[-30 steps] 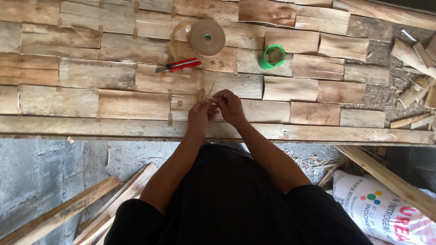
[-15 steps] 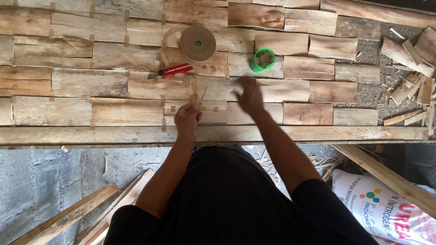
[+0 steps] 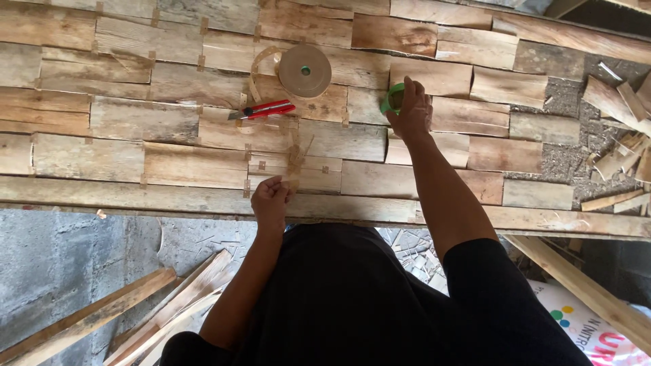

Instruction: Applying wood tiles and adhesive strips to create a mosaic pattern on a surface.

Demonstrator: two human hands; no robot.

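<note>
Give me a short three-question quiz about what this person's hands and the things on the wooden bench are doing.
1. True or false: the right hand rests on the green ring.
2. What does the left hand pinch? A) the red cutter B) a thin tan strip C) a wood offcut
3. Which thing lies between the brown tape roll and the left hand?

Key
1. True.
2. B, the thin tan strip.
3. The red cutter, lying on the veneer pieces.
</note>
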